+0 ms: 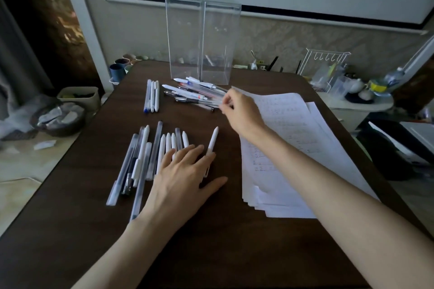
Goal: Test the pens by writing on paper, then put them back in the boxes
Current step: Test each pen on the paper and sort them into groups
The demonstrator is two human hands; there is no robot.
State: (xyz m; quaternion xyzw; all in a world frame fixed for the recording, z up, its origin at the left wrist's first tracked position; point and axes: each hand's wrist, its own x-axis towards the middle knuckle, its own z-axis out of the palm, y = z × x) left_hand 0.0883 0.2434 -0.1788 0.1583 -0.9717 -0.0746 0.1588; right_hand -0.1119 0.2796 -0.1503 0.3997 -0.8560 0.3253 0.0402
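Two tall clear plastic boxes [203,39] stand upright at the far side of the dark table. In front of them lies a loose pile of pens [195,94]. My right hand [242,112] reaches to the pile's right end, fingertips pinched on a clear pen there. Three pens [152,96] lie side by side left of the pile. A row of white and clear pens [150,154] lies nearer me. My left hand [185,176] rests flat on that row's right part, fingers spread. One white pen [212,141] lies alone at its fingertips. A stack of written paper sheets [281,147] lies under my right arm.
The dark wooden table [94,230] ends at the left over a light floor with a basket [58,119] and a small bin [79,97]. Mugs [119,69] stand at the far left corner. A white wire rack [326,67] and clutter sit at the right.
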